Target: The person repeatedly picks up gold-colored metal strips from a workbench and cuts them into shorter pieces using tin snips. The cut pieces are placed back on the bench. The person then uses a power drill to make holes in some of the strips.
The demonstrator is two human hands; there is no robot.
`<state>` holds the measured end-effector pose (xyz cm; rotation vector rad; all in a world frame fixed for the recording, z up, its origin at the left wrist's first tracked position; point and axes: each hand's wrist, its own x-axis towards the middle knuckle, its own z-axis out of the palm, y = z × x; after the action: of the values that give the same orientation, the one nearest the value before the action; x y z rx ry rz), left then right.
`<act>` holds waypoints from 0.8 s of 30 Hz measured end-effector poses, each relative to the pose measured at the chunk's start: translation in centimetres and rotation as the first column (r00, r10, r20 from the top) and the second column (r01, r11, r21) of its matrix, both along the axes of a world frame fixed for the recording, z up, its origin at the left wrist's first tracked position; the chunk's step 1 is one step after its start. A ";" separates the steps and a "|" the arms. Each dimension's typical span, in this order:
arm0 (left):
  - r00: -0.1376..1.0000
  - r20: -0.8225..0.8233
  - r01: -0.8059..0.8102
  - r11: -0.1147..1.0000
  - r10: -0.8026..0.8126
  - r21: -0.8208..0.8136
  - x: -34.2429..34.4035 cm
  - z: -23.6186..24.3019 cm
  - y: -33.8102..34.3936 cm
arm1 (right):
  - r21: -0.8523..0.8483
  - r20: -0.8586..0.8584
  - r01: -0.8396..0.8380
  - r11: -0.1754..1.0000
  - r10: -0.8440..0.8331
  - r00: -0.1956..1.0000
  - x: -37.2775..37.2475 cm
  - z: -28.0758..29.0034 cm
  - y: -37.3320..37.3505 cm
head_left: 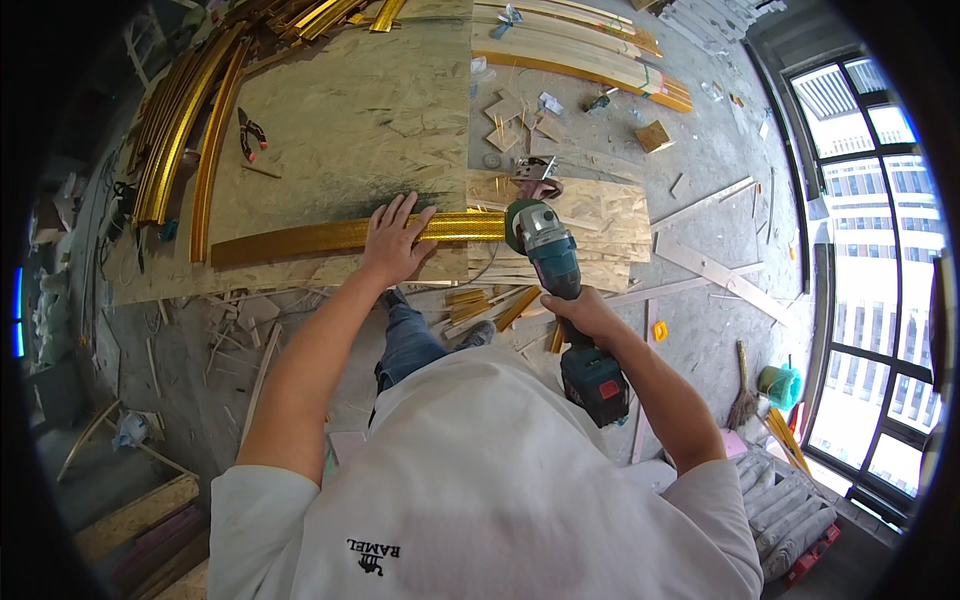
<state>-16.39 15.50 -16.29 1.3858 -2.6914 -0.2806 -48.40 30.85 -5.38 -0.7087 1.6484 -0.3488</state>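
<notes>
A long gold trim strip [300, 240] lies along the near edge of a chipboard work surface [350, 130], its right end reaching past the board's edge. My left hand [394, 240] rests on top of the strip, fingers spread, pressing it flat. My right hand [590, 316] is wrapped around the handle of a teal and black cordless angle grinder [556, 266] with a battery at its lower end. The grinder's head is at the strip's right end. Its guard hides the disc, so I cannot tell whether it touches the strip.
Pliers [252, 135] lie on the board, beside stacked gold strips [185, 135] at the left. Bundled strips [590, 70] lie on the floor at the far right. Offcuts litter the floor near my feet. A broom [743, 395] and a green bucket [780, 385] stand by the window.
</notes>
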 end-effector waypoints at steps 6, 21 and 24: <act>1.000 -0.020 0.006 1.000 -0.006 -0.024 0.1 -0.3 0.0 | 0.037 -0.024 -0.014 0.999 0.015 1.000 0.3 0.9 -0.3; 0.998 -0.059 0.025 0.998 -0.028 -0.058 0.2 -0.3 -0.1 | 0.018 -0.001 0.009 1.000 -0.009 1.000 0.5 0.4 0.2; 0.998 -0.060 0.026 0.998 -0.029 -0.053 0.2 -0.3 -0.1 | 0.020 -0.009 0.007 1.000 -0.007 1.000 0.6 0.3 0.2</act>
<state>-16.21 15.44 -16.54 1.3055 -2.6507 -0.2482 -47.83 31.07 -5.05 -0.6902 1.6610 -0.3337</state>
